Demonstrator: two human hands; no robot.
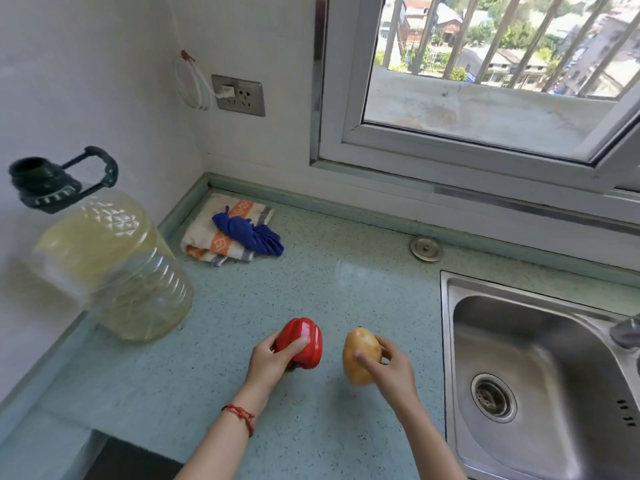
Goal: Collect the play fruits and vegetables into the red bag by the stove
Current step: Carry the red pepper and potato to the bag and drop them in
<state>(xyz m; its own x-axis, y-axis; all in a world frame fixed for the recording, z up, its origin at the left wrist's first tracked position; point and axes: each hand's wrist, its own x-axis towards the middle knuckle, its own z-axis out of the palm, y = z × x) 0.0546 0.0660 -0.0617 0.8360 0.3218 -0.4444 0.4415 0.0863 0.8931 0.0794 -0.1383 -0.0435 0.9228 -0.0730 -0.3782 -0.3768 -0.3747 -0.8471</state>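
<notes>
Head view: left grip (268,363) clasps red pepper (304,341), right grip (394,367) pinches potato (360,360); either glossy toy may slip, and no red bag shows.

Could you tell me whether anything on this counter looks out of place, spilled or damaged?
Nothing looks spilled or broken. The only untidy spot is the blue cloth crumpled on the folded towel in the corner. The left hand holds the red pepper and the right hand the potato; the red bag is out of view.
</notes>
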